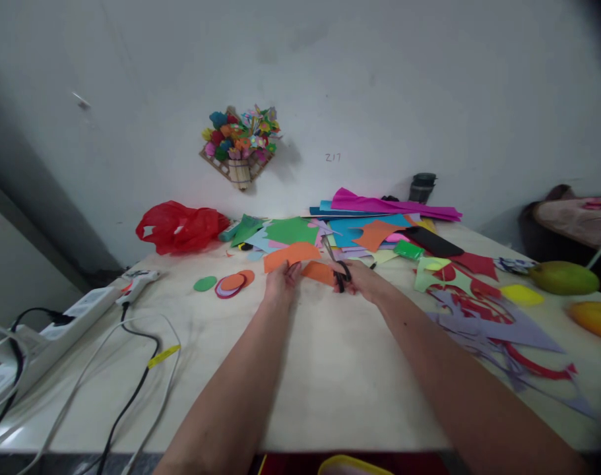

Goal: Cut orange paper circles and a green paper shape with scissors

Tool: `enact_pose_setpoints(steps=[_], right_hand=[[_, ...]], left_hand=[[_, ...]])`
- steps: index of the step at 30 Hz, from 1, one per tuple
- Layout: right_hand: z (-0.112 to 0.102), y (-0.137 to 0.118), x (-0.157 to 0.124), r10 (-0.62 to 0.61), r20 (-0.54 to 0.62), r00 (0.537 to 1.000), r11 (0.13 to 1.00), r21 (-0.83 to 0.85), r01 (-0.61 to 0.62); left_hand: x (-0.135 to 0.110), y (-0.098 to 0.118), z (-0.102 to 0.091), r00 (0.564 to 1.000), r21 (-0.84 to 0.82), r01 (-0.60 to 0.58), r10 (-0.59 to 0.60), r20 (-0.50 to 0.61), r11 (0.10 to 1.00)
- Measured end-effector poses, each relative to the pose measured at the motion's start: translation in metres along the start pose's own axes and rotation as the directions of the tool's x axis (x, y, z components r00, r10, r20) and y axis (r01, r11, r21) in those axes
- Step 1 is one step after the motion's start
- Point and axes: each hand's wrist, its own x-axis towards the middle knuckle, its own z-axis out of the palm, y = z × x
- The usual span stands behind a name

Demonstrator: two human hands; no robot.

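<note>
Orange paper point(293, 253): sitting over the middle of the table point(330, 376), between the two hands; a second orange flap point(320, 272) is showing below and to its right; whether the two are joining, cannot tell.
Left grip: the left hand point(282, 282) is pinching the paper's lower edge, fingers closing on it with little gap.
Right grip: the right hand point(357, 277) is wrapping round the black handles of the scissors point(340, 269); the blades are pointing away, near the paper's right end; how far they are parting, cannot tell.
Paper handling (judged): probably weighing very little, flexing readily, creasing or tearing under a hard pull; an edge pinch is suiting it best.
Scissors handling (judged): stiff, heavier than the paper; the handle loops are offering the safe hold.
Discs: orange and red-rimmed rounds point(235, 284) are overlapping left of the left hand; a green disc point(204, 284) is lying just beside them.
Red bag point(181, 227): slumping at the back left; contents not showing.
Stick holder point(239, 173): hanging on the wall, holding colourful flowers point(243, 135).
Dark cup point(422, 188): standing at the back right; contents not showing.
</note>
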Motion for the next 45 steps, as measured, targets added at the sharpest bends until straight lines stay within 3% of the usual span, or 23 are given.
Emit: enact_pose_setpoints(steps=[6, 16, 23, 32, 39, 45], right_hand=[[0.011, 0.001, -0.006, 0.031, 0.084, 0.996, 0.999, 0.015, -0.033], [0.03, 0.005, -0.014, 0.061, 0.17, 0.984, 0.998, -0.022, -0.058], [0.039, 0.009, -0.012, 0.008, 0.215, 0.977, 0.996, -0.092, 0.012], [0.044, 0.005, -0.012, 0.02, 0.14, 0.99, 0.996, -0.088, -0.007], [0.047, 0.005, -0.014, 0.023, 0.1, 0.995, 0.997, -0.069, -0.017], [0.05, 0.007, -0.012, 0.0, 0.074, 0.997, 0.999, -0.037, 0.003]], left_hand=[[-0.01, 0.009, 0.006, 0.996, -0.083, 0.031, -0.037, -0.077, 0.996], [-0.014, 0.01, 0.008, 0.998, -0.141, 0.003, -0.013, -0.068, 0.99], [-0.016, 0.006, 0.01, 0.997, -0.177, 0.044, -0.053, -0.051, 0.983], [-0.015, -0.002, 0.013, 0.996, -0.183, 0.063, -0.073, -0.048, 0.981], [-0.019, -0.004, 0.012, 0.991, -0.105, 0.128, -0.123, 0.052, 0.986], [-0.027, -0.003, 0.016, 0.987, -0.142, 0.158, -0.153, 0.042, 0.977]])
